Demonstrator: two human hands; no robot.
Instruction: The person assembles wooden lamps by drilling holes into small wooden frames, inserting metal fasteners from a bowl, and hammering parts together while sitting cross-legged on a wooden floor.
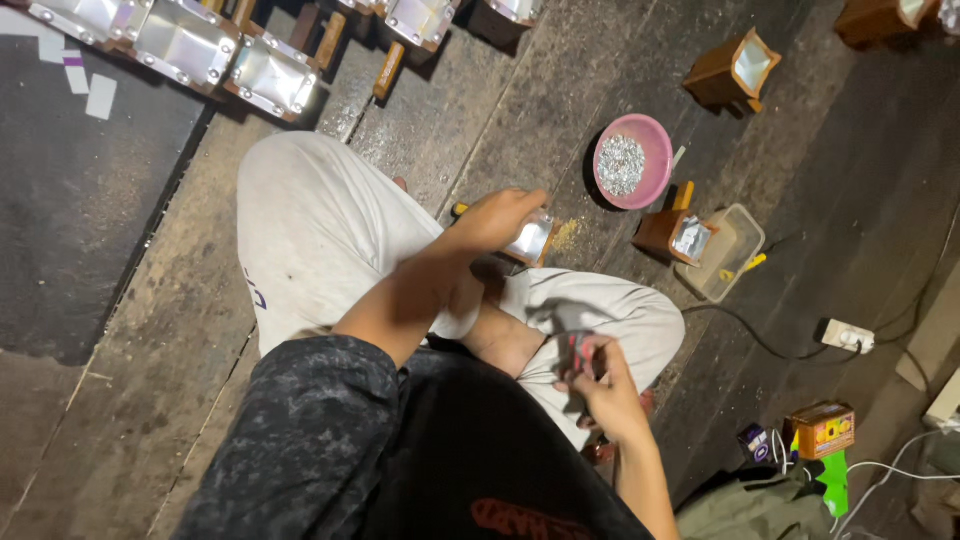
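Dark mottled short sleeve, black shirt (red print on front), pale grubby trousers, bare forearms

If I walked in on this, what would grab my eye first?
Probably the pink bowl of silvery bits on the dark floor, upper right. Next, the left hand resting on a small foil-lined wooden box by the knee, and the right hand gripping a red-handled tool lower down. A row of shiny boxes lines the top left.

Left hand (pixel 497 218) on foil-lined box (pixel 530 241)
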